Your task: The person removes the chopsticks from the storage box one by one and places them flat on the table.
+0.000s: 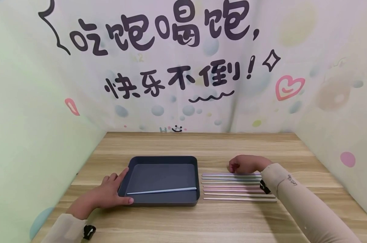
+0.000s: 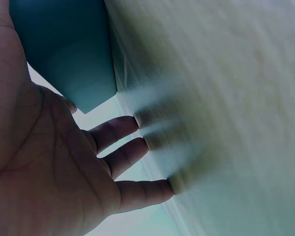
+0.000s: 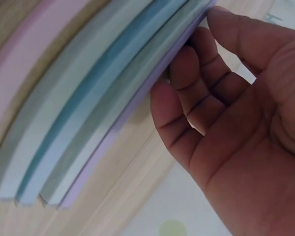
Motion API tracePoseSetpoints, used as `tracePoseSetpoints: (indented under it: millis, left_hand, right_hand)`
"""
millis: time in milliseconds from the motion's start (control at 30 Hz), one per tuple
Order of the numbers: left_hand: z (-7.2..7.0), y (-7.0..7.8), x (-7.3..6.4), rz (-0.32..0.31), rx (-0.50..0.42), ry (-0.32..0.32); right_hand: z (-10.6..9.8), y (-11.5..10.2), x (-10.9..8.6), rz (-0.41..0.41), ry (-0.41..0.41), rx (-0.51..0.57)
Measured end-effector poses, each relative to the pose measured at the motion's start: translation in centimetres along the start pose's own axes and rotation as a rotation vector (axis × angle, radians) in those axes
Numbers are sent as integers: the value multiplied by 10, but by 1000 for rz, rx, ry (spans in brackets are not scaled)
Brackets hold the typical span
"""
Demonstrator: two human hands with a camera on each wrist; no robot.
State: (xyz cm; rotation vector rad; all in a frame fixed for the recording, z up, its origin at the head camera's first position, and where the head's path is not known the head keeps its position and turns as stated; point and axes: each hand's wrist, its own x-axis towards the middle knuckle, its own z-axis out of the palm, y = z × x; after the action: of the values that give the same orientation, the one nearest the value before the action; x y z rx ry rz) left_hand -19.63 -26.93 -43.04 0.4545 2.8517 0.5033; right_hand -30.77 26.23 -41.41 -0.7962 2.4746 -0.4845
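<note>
A dark blue-grey rectangular tray (image 1: 165, 204) lies left of centre, with a thin light blue chopstick (image 1: 160, 191) across its near part. My left hand (image 1: 108, 192) rests against the tray's left end, thumb along the near corner. The left wrist view shows its other fingertips (image 2: 160, 191) touching the table. To the right of the tray lie several pastel chopsticks (image 1: 232, 186) in parallel. Beyond their far edge my right hand (image 1: 247, 164) reaches down, fingers loosely bent beside the purple chopstick (image 3: 96, 155). Thumb and fingers show along its outer side.
The wood-grain table (image 1: 177, 222) ends at a printed cloth backdrop (image 1: 183, 114) behind, with side walls at left and right. A narrow strip of table separates the tray from the chopsticks' left ends. My right forearm sleeve (image 1: 311, 206) passes over the row's right end.
</note>
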Motion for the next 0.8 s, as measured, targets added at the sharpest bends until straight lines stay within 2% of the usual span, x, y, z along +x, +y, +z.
tracePoseSetpoints:
  millis: [400, 800]
  left_hand:
    - [0, 0, 0, 8, -1, 2]
    - [0, 0, 0, 2, -6, -9]
  right_hand:
    - [-1, -2, 0, -35, 25, -6]
    - [-3, -3, 0, 8, -1, 17]
